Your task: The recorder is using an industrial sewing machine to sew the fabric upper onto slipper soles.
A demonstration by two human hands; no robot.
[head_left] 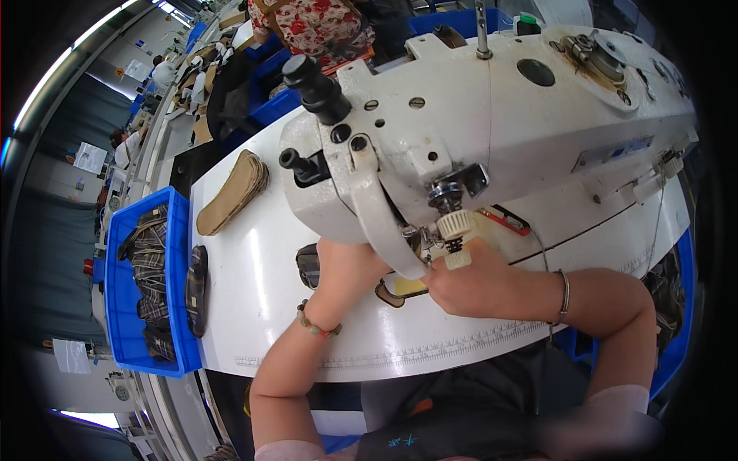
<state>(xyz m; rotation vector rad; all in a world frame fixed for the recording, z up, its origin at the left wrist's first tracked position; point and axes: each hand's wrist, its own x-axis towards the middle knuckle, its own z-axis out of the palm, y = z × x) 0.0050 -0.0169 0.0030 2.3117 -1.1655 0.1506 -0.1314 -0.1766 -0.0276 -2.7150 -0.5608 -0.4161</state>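
A white sewing machine (461,123) spans the table, its head over both my hands. My left hand (350,269) rests under the machine's left end, its fingers hidden behind the casing. Beside that wrist, part of a dark plaid shoe piece (307,266) sticks out. My right hand (470,286) is closed near the needle area, its fingers curled; what they grip is hidden. Between the hands lies a brown-edged, sole-shaped piece (390,296), touching a yellow patch (409,286) on the machine bed. Whether either hand holds these pieces is unclear.
Tan insoles (234,192) lie stacked at the table's far left. A plaid shoe (197,292) leans by a blue bin (184,307) of plaid shoe pieces. Behind the right hand is a red-handled tool (505,220). Another person in a floral top (315,31) is beyond the machine.
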